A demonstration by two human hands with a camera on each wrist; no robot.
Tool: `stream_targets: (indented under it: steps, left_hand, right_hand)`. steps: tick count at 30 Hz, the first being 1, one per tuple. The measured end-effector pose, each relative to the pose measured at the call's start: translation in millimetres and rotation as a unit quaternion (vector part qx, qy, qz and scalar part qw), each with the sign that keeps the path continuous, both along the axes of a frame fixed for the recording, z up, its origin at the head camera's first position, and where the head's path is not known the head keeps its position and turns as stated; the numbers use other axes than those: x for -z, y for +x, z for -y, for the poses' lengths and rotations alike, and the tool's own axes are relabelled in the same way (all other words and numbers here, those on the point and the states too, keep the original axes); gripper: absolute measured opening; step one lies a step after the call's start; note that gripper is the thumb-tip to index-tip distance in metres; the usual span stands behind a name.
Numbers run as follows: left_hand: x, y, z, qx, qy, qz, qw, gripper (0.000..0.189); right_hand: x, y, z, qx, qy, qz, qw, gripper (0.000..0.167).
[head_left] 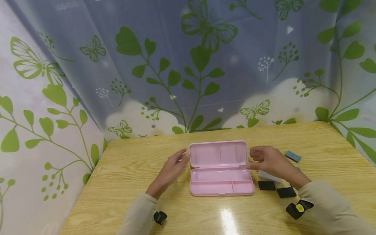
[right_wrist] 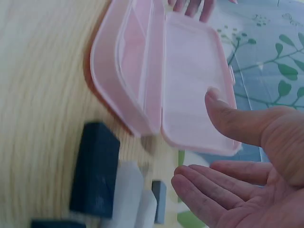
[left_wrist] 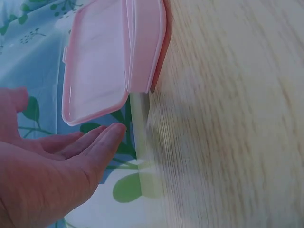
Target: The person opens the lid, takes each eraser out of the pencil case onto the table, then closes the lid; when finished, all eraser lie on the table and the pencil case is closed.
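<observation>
A pink plastic pencil case [head_left: 222,194] lies opened out on the table, its lid [head_left: 218,154] tilted back on the hinge. Dividers split the base into one long compartment behind and two smaller ones in front. My left hand [head_left: 172,169] is at the lid's left edge, fingers extended; in the left wrist view the fingertips [left_wrist: 116,130] show just below the lid's corner. On the other side, my right hand [head_left: 271,160] is beside the lid's right edge with thumb and fingers apart. The right wrist view shows nothing in its palm [right_wrist: 266,190].
Right of the case lie eraser-like blocks: two black blocks [head_left: 266,185], a white block [head_left: 268,176] partly under my right hand, and a blue block [head_left: 292,156] farther back. The wooden table [head_left: 141,156] ends at a leaf-and-butterfly curtain [head_left: 164,107].
</observation>
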State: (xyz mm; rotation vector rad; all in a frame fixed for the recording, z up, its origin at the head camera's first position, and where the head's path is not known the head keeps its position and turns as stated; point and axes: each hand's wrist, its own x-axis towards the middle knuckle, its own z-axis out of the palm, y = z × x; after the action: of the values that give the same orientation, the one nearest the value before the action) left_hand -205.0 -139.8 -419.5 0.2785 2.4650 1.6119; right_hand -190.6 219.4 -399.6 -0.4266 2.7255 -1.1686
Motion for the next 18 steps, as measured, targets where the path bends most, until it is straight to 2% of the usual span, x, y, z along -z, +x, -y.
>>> stream_targets:
  steps: [3, 7, 18]
  left_hand:
    - [-0.3, 1.9, -1.5, 0.014, 0.007, 0.007, 0.9999, 0.073]
    - [-1.2, 3.7, -3.2, 0.028, 0.011, 0.009, 0.9995, 0.072]
    - [0.1, 5.5, -3.0, 0.030, 0.040, 0.018, 0.9986, 0.072]
  right_hand:
    - [1.1, 2.7, 7, 0.010, -0.021, 0.014, 0.9997, 0.084]
    - [2.0, 5.7, 11, 0.020, -0.049, 0.030, 0.9981, 0.085]
    - [3.2, 10.2, 14, 0.040, -0.117, 0.056, 0.9907, 0.084]
